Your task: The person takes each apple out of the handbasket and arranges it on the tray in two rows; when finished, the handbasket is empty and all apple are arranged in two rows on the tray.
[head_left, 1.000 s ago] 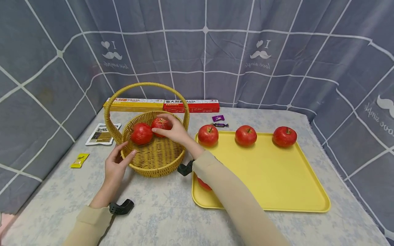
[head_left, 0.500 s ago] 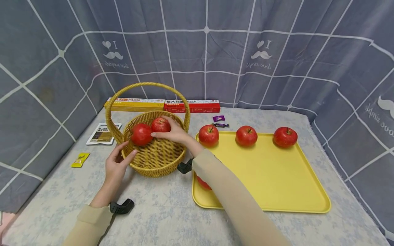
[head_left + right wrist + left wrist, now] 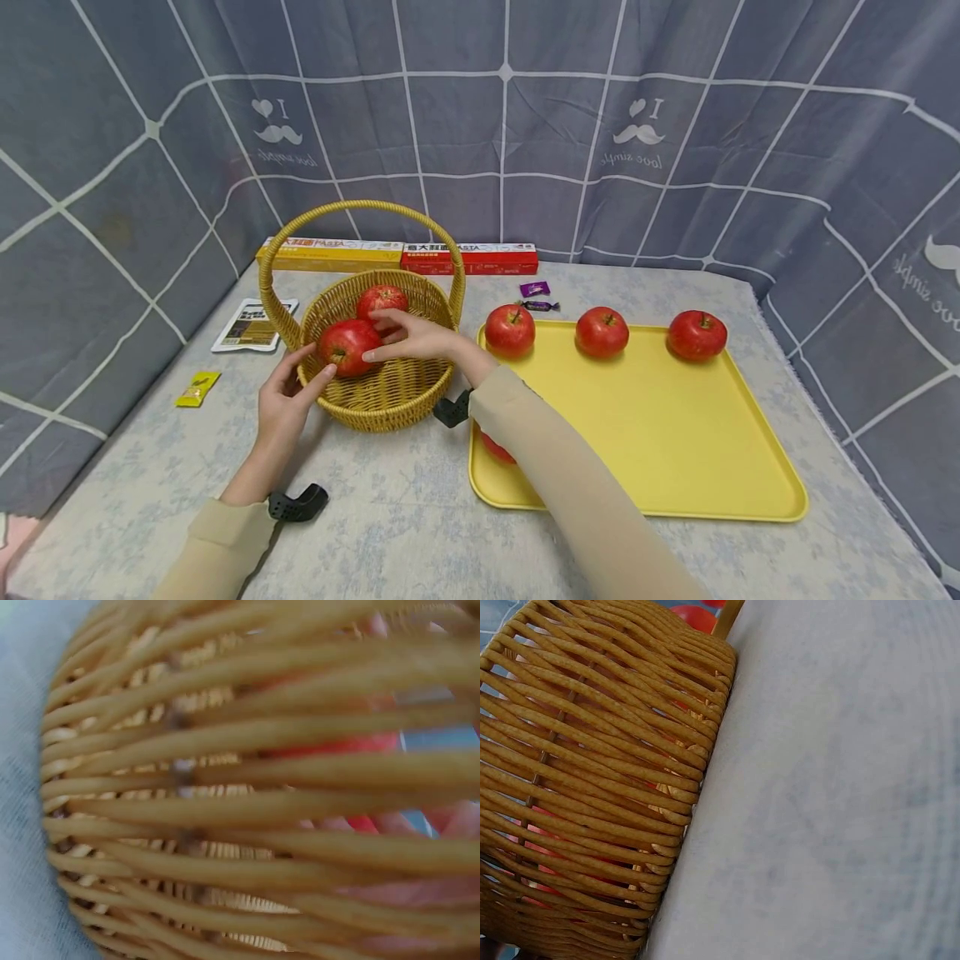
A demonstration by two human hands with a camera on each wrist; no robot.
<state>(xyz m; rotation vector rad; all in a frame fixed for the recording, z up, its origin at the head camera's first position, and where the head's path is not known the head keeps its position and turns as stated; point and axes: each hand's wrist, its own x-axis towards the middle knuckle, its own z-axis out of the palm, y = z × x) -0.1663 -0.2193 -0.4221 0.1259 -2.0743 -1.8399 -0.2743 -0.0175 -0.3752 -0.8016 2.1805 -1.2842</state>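
A wicker basket (image 3: 429,293) with a tall handle holds two red apples. My right hand (image 3: 372,336) reaches over the rim, its fairly straight fingers touching the front apple (image 3: 343,346). The rear apple (image 3: 381,298) lies free behind it. My left hand (image 3: 313,367) rests against the basket's outer left wall, with thumb and fingers spread on the weave. The left wrist view shows the basket wall (image 3: 592,787) close up on the grey cloth. In the blurred right wrist view, red apple (image 3: 337,746) and fingers (image 3: 390,825) show through the weave (image 3: 225,787).
A yellow tray (image 3: 660,417) on the right carries three apples along its far edge (image 3: 510,329) (image 3: 602,332) (image 3: 697,334); another apple (image 3: 495,448) peeks out under my right forearm. Pasta boxes (image 3: 397,257), two purple candies (image 3: 533,289), a printed packet (image 3: 251,325) and a yellow sachet (image 3: 197,388) lie around.
My right hand let go of the rear apple and moved down-left onto the front apple, which rolled slightly toward the basket's near side. The left hand stayed put.
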